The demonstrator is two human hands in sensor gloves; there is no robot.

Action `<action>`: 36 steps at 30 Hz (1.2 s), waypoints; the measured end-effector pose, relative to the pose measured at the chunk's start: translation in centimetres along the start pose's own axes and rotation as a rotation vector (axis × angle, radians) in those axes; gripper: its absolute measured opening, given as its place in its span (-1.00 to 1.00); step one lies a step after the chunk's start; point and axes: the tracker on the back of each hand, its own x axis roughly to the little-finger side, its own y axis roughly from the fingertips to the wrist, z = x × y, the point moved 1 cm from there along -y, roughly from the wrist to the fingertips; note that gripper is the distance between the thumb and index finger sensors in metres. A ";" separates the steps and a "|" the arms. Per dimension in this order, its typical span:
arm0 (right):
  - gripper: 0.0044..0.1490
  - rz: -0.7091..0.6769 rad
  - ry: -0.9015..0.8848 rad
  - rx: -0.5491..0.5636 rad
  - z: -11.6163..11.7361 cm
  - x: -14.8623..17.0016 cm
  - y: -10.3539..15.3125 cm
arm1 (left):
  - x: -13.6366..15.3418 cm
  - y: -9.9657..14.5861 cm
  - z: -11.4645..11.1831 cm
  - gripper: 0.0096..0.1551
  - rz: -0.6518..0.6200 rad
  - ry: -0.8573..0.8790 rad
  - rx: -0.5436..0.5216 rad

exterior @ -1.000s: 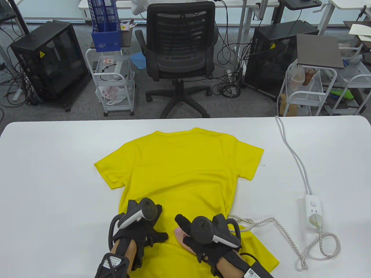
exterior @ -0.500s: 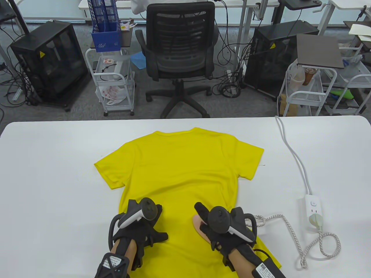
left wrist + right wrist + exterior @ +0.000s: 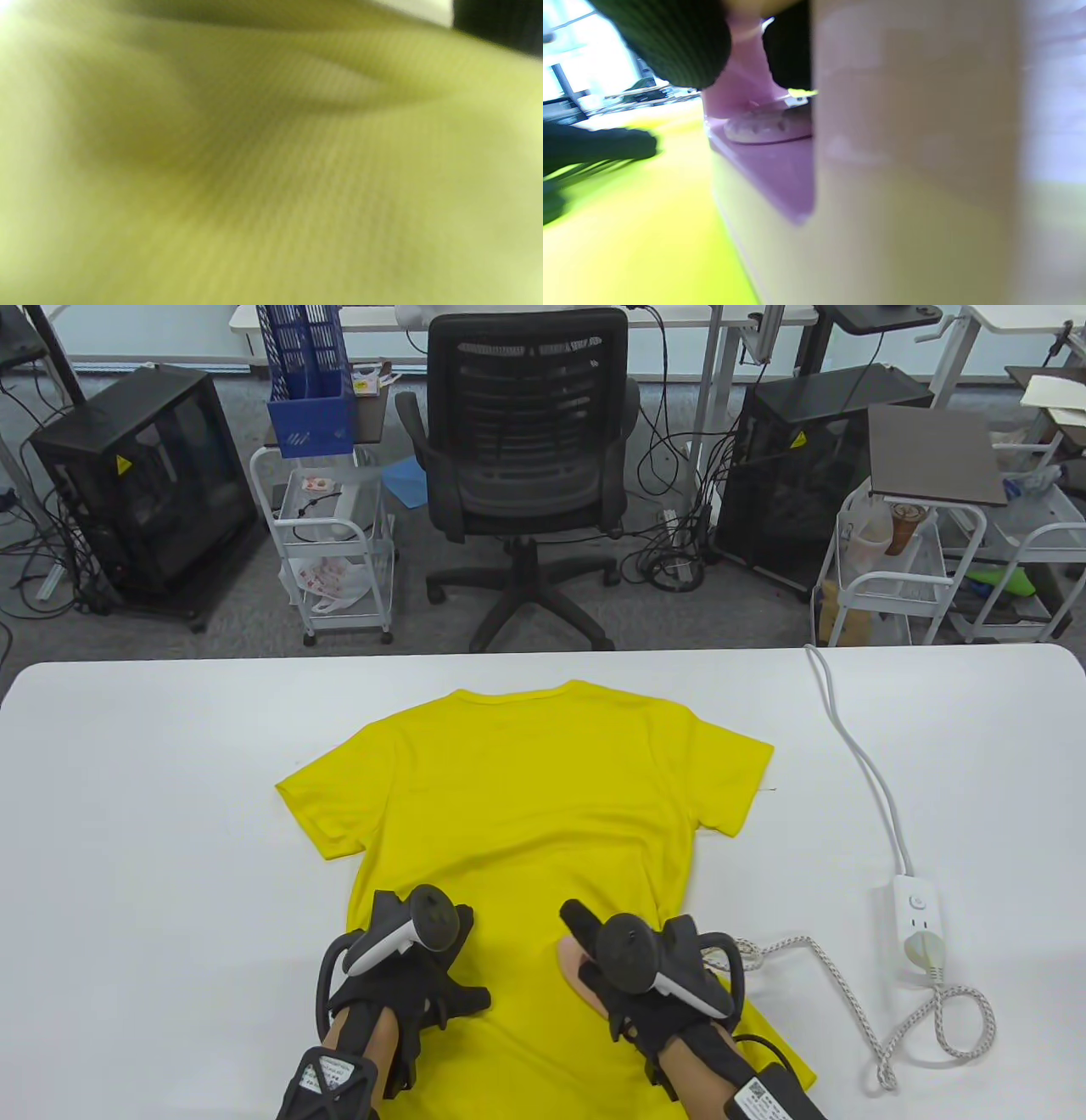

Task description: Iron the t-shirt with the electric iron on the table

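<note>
Both hands work low in the table view: the left hand (image 3: 407, 963) lies flat, fingers straight, pressing the hem end of a yellow t-shirt (image 3: 526, 806), while the right hand (image 3: 645, 976) curls round the handle of a pink iron (image 3: 575, 965), whose nose pokes out beside the glove on the shirt's lower right. Seen from the right wrist, the iron (image 3: 763, 161) sits sole-down on the cloth, its dial blurred. The left wrist view shows only blurred yellow fabric (image 3: 271, 169).

Containers stand beyond the tabletop: a blue file holder (image 3: 307, 381) at upper left, its contents hard to make out; a white wire cart (image 3: 339, 551) beneath it holding a plastic bag; and at right another white cart (image 3: 899, 560) with a drink cup (image 3: 904, 526) on top.

The shirt lies spread flat at centre, collar toward the far edge, sleeves out to either side, its hem near the bottom of the frame. Bare white tabletop (image 3: 144, 831) opens broadly to the left and beyond the collar. On the right a braided cord (image 3: 848, 1001) loops from the iron to a white power strip (image 3: 918, 929), whose cable (image 3: 857, 746) runs over the far edge.

Behind the tabletop are a black mesh office chair (image 3: 526, 432), two black computer cases and grey carpet strewn with cables.
</note>
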 end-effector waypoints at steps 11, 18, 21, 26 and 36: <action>-0.11 -0.265 -0.056 -0.186 1.9 -7.0 1.9 | 0.0 0.0 0.0 0.25 -0.001 0.003 0.000; -0.14 -0.078 -0.015 -0.054 0.4 -1.8 0.4 | 0.0 0.0 0.0 0.25 -0.001 -0.001 0.000; -0.14 -0.023 -0.062 -0.043 0.0 0.4 0.1 | 0.0 0.0 0.0 0.25 -0.001 -0.001 0.000; -0.15 -0.161 -0.106 -0.140 1.0 -2.9 0.8 | 0.0 0.0 0.0 0.25 -0.002 0.002 0.000; -0.14 -0.188 -0.020 -0.105 1.1 -4.2 0.9 | 0.0 0.0 0.0 0.25 -0.001 0.005 -0.001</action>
